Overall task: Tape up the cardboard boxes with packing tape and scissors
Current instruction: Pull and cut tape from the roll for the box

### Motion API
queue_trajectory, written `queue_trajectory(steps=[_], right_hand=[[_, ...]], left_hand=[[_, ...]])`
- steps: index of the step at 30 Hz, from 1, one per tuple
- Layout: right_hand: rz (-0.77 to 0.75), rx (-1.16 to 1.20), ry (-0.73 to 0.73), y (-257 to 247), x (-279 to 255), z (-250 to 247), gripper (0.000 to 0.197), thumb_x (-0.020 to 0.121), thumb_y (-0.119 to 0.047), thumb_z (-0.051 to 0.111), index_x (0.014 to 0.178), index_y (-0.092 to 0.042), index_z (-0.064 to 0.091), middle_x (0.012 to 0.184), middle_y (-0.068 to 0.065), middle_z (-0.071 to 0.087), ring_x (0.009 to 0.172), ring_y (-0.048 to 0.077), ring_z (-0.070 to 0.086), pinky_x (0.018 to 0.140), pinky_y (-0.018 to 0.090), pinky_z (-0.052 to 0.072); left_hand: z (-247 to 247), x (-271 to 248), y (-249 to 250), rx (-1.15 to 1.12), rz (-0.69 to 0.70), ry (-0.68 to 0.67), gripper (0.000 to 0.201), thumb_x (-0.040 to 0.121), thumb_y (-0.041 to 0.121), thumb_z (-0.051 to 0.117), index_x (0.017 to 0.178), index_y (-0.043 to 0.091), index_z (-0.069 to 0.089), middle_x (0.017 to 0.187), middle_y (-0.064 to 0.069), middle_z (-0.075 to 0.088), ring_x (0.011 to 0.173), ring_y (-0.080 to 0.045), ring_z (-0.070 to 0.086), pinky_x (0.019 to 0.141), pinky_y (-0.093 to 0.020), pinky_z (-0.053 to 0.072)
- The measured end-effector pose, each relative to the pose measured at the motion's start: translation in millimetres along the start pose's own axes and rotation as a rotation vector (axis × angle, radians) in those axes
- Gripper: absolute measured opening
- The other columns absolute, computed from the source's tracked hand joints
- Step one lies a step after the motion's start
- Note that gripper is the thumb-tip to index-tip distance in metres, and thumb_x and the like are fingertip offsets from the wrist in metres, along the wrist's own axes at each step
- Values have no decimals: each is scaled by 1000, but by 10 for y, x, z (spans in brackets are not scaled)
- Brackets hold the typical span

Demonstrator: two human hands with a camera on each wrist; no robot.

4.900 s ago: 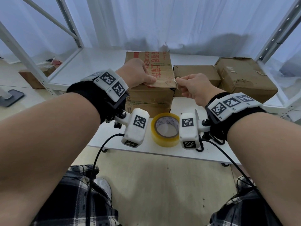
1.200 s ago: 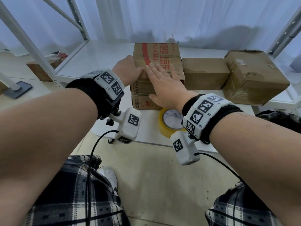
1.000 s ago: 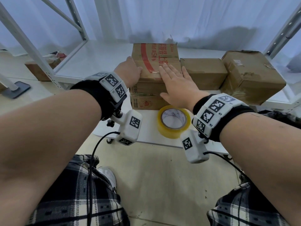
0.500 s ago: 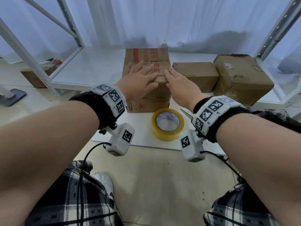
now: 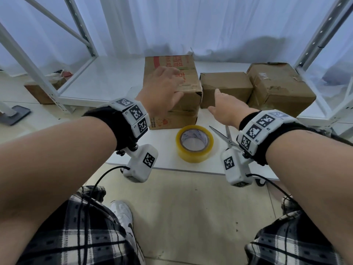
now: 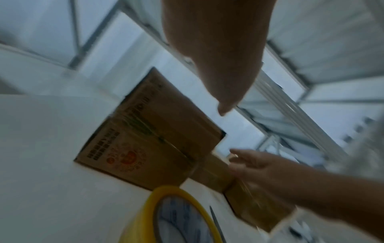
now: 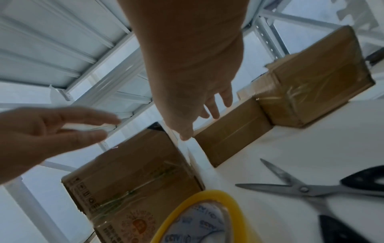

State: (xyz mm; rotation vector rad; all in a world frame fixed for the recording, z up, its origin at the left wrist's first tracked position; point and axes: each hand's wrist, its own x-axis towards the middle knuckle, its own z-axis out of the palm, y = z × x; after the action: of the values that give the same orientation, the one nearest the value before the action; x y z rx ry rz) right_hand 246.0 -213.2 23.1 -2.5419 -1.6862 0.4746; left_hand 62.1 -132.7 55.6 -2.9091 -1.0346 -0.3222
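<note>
Cardboard: printed box on the white board, two plainer boxes to its right. My left hand is spread over its top, holding nothing; my right hand is loose and empty beside it. Tape roll and scissors lie idle in front. Risk: I judge unpressed tape edges could lift; open blades near my right wrist could snag.

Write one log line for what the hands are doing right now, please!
left hand: open, over printed box | right hand: open, near middle box | tape roll, scissors: untouched
</note>
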Motion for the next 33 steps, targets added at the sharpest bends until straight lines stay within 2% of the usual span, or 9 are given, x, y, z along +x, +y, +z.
queue_trajectory(steps=[4, 7, 9, 13, 15, 17, 20, 25, 33], right_hand=[[-13, 49, -37, 63, -208, 33, 54, 102, -29, 42, 145, -1, 27, 144, 20, 42, 130, 35, 43, 102, 39, 38], [-1, 68, -79, 93, -421, 235, 49, 100, -24, 46, 141, -1, 36, 142, 19, 46, 128, 34, 44, 102, 36, 38], [7, 128, -118, 136, -541, 405, 48, 97, -16, 49, 140, 2, 38, 141, 20, 45, 128, 33, 44, 99, 32, 37], [70, 343, -186, 283, -704, 674, 58, 90, -13, 60, 141, -1, 35, 145, 18, 39, 123, 33, 50, 95, 35, 45], [68, 458, -198, 345, -770, 752, 73, 86, -16, 68, 146, -6, 28, 151, 14, 31, 126, 32, 48, 97, 41, 48], [20, 556, -186, 371, -828, 769, 84, 82, -19, 74, 150, -11, 25, 149, 8, 35, 130, 25, 43, 96, 34, 49], [-67, 702, -110, 358, -853, 728, 71, 78, -10, 79, 138, -9, 40, 124, 1, 52, 110, 10, 52, 75, 5, 43], [-107, 655, 19, 338, -787, 518, 80, 68, -27, 86, 135, -10, 46, 128, 4, 50, 116, 18, 50, 95, 31, 46], [-182, 515, 142, 326, -765, 43, 72, 75, -29, 81, 135, -10, 46, 130, 6, 45, 117, 19, 48, 91, 26, 41]], left_hand=[[74, -54, 449, -101, 249, -245, 30, 98, 32, 47, 110, 15, 68, 106, -1, 62, 103, -24, 55, 92, -38, 42], [342, -204, 710, -91, 178, -576, 39, 94, 45, 52, 116, 15, 63, 113, -4, 64, 101, -25, 58, 90, -39, 48], [510, -278, 823, -44, 190, -663, 51, 87, 49, 62, 119, 9, 58, 118, -8, 61, 103, -27, 57, 92, -40, 48], [628, -393, 855, 87, 130, -708, 59, 86, 38, 68, 129, 2, 49, 126, -10, 55, 109, -27, 54, 88, -32, 43], [636, -417, 812, 80, 133, -709, 33, 91, 26, 61, 112, 1, 56, 109, -12, 57, 86, -23, 52, 68, -25, 41], [604, -427, 760, 1, 129, -656, 13, 93, 18, 55, 99, 7, 57, 97, -9, 55, 76, -22, 48, 60, -22, 36], [454, -408, 749, -188, 103, -582, 23, 91, 19, 59, 109, 5, 62, 105, -10, 62, 92, -26, 57, 76, -31, 45], [218, -341, 801, -388, 47, -537, 28, 91, 23, 62, 108, 1, 63, 101, -13, 65, 90, -25, 59, 83, -33, 48], [6, -196, 786, -604, -97, -420, 28, 89, 25, 66, 105, 2, 64, 104, -18, 66, 84, -23, 60, 81, -36, 52]])
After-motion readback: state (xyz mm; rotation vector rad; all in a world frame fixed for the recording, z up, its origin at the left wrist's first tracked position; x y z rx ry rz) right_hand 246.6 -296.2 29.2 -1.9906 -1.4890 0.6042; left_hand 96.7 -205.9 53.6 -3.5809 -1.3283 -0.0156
